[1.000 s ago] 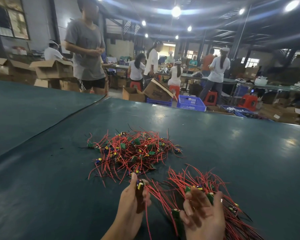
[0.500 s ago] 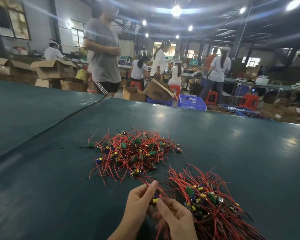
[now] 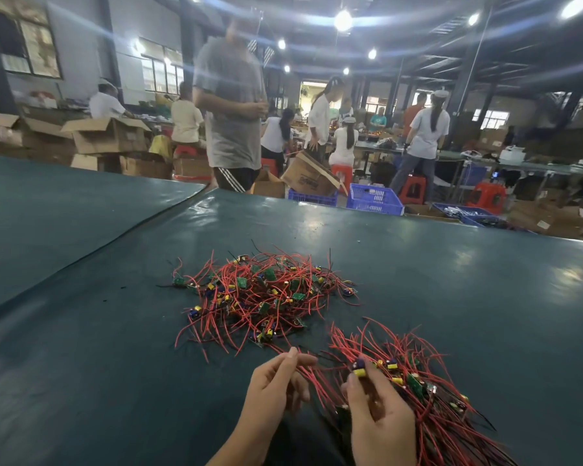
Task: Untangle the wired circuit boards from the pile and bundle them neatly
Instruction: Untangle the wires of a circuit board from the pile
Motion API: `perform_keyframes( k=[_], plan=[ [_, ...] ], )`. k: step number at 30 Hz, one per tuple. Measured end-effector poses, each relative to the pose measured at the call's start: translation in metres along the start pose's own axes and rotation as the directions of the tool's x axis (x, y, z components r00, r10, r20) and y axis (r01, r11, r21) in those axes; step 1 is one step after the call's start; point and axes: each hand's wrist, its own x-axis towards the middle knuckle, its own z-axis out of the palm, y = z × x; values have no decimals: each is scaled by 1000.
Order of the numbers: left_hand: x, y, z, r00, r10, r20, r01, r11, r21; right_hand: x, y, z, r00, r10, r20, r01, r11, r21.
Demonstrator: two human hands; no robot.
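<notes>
Pinching red wires in left hand, gripping small board in right hand over the bundle, near the pile on the bench. Likely light, springy, snaggy; better held by the stiff board

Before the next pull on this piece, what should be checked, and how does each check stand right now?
1. Pinch of the left hand on the red wires: ok.
2. Grip of the right hand on the circuit board: ok.
3. Held wires free of the pile: cannot tell; strands reach toward its near edge.
4. Only one piece in hand: cannot tell; several strands run between the hands.
5. The bundle within reach, beside the right hand: ok.
</notes>
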Motion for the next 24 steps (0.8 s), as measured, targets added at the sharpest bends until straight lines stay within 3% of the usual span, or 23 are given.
perform_keyframes(
  k=[2, 3, 6, 9, 13, 18, 24],
  plan=[
    [0, -1, -5, 998, 64, 0, -63, 994, 87, 3, 3, -8, 946, -325, -24, 303, 906, -295],
    [1, -2, -8, 993, 117, -5, -115, 979, 167, 6, 5, -11, 911, -413, 1, 376, 828, -417],
    [5, -6, -21, 945, 325, -32, -272, 839, 472, 12, 14, -16, 884, -467, -32, 327, 666, -671],
    [14, -5, -33, 889, 454, -54, -320, 702, 636, 15, 22, -15, 888, -458, -32, 264, 567, -780],
    [34, -1, -44, 873, 486, -44, -274, 562, 781, 11, 22, -10, 887, -462, 0, 271, 520, -810],
    [59, 2, -53, 894, 447, -37, -161, 397, 903, 4, 22, -3, 779, -626, -30, 426, 564, -707],
    [85, 14, -63, 758, 649, -64, -155, 274, 949, -2, 27, 15, 726, -674, 136, 629, 571, -528]
  ],
)
